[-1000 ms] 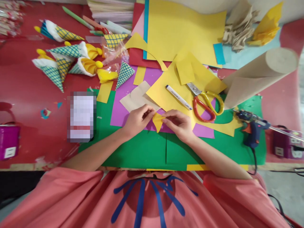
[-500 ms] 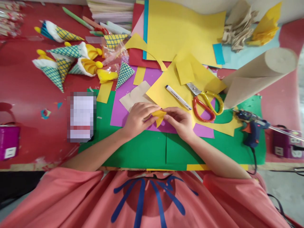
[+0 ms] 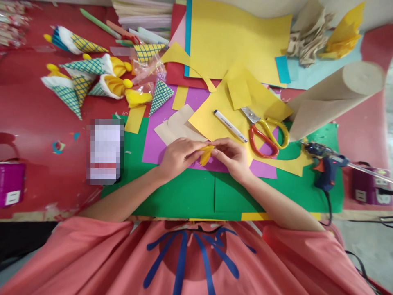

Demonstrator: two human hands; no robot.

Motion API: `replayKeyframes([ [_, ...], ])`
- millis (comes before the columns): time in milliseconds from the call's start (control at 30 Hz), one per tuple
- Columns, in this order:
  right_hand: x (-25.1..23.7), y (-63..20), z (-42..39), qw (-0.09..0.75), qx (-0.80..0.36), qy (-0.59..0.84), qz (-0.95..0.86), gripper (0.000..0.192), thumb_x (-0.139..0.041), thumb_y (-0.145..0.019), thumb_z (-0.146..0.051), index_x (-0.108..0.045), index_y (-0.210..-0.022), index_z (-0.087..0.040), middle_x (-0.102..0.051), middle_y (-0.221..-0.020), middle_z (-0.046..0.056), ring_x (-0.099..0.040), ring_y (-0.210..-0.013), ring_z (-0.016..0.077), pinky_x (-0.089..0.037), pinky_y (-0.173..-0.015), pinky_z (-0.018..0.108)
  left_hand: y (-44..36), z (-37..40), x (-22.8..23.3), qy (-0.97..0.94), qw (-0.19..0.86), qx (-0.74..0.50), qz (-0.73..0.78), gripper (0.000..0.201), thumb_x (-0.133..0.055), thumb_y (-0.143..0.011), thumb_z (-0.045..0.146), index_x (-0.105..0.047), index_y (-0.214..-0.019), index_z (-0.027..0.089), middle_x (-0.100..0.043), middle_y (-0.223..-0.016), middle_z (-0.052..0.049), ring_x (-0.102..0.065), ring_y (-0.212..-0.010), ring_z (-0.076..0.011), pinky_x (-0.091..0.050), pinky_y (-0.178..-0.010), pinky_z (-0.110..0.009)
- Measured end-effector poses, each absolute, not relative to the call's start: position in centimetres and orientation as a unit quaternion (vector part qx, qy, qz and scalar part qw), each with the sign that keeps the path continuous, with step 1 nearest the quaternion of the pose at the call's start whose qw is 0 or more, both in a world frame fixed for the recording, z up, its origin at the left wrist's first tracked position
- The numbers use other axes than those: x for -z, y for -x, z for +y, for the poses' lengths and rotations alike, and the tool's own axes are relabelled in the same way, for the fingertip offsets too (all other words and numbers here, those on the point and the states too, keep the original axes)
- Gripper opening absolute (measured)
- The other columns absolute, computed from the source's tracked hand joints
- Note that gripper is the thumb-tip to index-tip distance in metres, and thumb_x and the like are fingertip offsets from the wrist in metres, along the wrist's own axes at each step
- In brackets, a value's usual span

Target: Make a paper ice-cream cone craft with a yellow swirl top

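Note:
Between my two hands is a small piece of yellow paper (image 3: 206, 155), its lower part gathered in pleats. My left hand (image 3: 181, 155) pinches it from the left with thumb and fingers. My right hand (image 3: 231, 155) grips it on the other side, the fingertips of both hands meeting at its top. Beneath lie a purple sheet (image 3: 264, 169) and a larger yellow sheet (image 3: 208, 119). A white marker (image 3: 231, 126) and scissors (image 3: 264, 135) with one red and one yellow handle rest just beyond my right hand. A beige paper piece (image 3: 175, 125) lies beyond my left hand.
Patterned paper cones (image 3: 67, 94) with yellow tops lie at the left, above a phone (image 3: 106, 151). A glue gun (image 3: 327, 164) with a cord stands at the right, below a roll of brown paper (image 3: 334, 98). A green mat (image 3: 175, 196) covers the near table.
The yellow paper has gone from a flat pointed shape to a narrower, pleated bundle. My left fingers have shifted slightly down and closed in around it; my right hand has barely moved.

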State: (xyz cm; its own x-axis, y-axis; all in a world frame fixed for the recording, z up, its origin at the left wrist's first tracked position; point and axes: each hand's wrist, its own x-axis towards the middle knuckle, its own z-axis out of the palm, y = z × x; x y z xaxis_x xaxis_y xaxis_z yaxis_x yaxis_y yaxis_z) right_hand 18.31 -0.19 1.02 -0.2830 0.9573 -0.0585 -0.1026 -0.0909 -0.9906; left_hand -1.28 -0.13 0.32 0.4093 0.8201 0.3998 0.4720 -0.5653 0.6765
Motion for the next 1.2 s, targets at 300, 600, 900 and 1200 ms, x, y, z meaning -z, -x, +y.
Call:
replayKeyframes([
  [300, -1.22, -18.28, -0.06, 0.448, -0.604, 0.422, -0.507, 0.024, -0.074, -0.078, -0.041, -0.068, -0.091, -0.021, -0.074, -0.09, 0.003, -0.071, -0.083, 0.0149, -0.061, -0.077, 0.029, 1.55, -0.28, -0.94, -0.805, 0.293, -0.355, 0.374, 0.038, -0.042, -0.096, 0.041, -0.06, -0.123, 0.021, -0.072, -0.112, -0.01, -0.067, -0.103, -0.0196, -0.051, -0.091, -0.036],
  [600, -1.23, -18.46, -0.03, 0.445, -0.604, 0.424, -0.507, 0.022, -0.074, -0.079, -0.037, -0.07, -0.093, -0.021, -0.074, -0.09, 0.003, -0.071, -0.083, 0.0141, -0.06, -0.077, 0.027, 1.39, -0.33, -1.03, -0.799, 0.296, -0.355, 0.384, 0.034, -0.054, -0.091, 0.037, -0.062, -0.12, 0.02, -0.072, -0.111, -0.009, -0.068, -0.103, -0.0203, -0.052, -0.092, -0.036],
  [900, -1.21, -18.49, -0.02, 0.434, -0.595, 0.437, -0.517, 0.025, -0.072, -0.08, -0.043, -0.07, -0.093, -0.022, -0.075, -0.093, 0.003, -0.072, -0.087, 0.0166, -0.061, -0.08, 0.031, 1.45, -0.39, -1.04, -0.797, 0.306, -0.341, 0.394, 0.034, -0.051, -0.093, 0.035, -0.061, -0.121, 0.019, -0.072, -0.113, -0.009, -0.067, -0.105, -0.0195, -0.052, -0.093, -0.034],
  [1200, -1.32, -18.42, 0.13, 0.44, -0.583, 0.44, -0.521, 0.023, -0.071, -0.081, -0.042, -0.07, -0.091, -0.022, -0.074, -0.09, 0.003, -0.071, -0.084, 0.015, -0.06, -0.077, 0.028, 1.37, -0.35, -1.04, -0.801, 0.301, -0.331, 0.398, 0.042, -0.058, -0.087, 0.044, -0.061, -0.122, 0.02, -0.071, -0.114, -0.009, -0.067, -0.104, -0.0214, -0.053, -0.094, -0.036],
])
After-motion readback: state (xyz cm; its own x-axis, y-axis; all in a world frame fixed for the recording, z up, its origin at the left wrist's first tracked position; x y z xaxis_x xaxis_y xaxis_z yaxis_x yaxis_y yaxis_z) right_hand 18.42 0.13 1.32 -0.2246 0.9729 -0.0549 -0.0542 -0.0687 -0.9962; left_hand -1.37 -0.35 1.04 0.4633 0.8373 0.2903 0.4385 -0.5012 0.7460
